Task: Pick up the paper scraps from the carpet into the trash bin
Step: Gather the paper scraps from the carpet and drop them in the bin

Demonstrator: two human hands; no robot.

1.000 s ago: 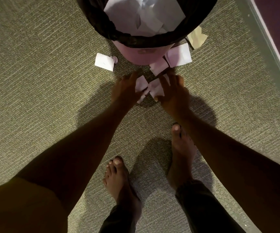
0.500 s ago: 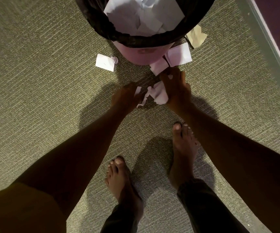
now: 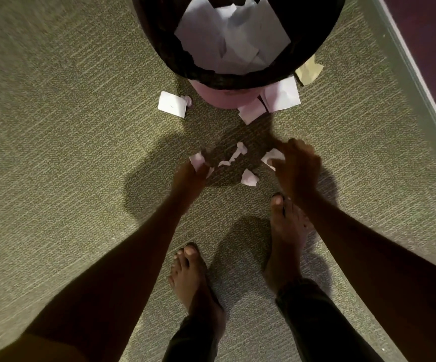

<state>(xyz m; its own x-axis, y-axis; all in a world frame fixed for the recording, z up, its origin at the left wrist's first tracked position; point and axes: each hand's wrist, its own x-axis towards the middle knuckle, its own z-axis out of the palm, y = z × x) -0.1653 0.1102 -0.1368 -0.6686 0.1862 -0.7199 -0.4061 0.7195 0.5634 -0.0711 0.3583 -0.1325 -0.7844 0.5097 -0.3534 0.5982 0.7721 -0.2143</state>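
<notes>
A pink trash bin (image 3: 218, 96) with a black liner stands at the top, holding several white papers. My left hand (image 3: 189, 178) is closed on a small white scrap (image 3: 197, 160) just above the carpet. My right hand (image 3: 296, 165) pinches another white scrap (image 3: 270, 156). Between the hands lie a twisted strip (image 3: 235, 154) and a small scrap (image 3: 249, 177) on the carpet. More scraps lie by the bin: a white piece (image 3: 172, 104) at its left, two pieces (image 3: 280, 96) at its right base, and a tan piece (image 3: 308, 70).
Green-grey carpet (image 3: 67, 152) covers the floor. My two bare feet (image 3: 286, 231) stand just behind the hands. A pale baseboard strip (image 3: 415, 82) and a dark purple surface run along the right edge.
The hands have moved apart from the shared clump, each carrying a scrap. A strip and a small piece now lie on the carpet between them.
</notes>
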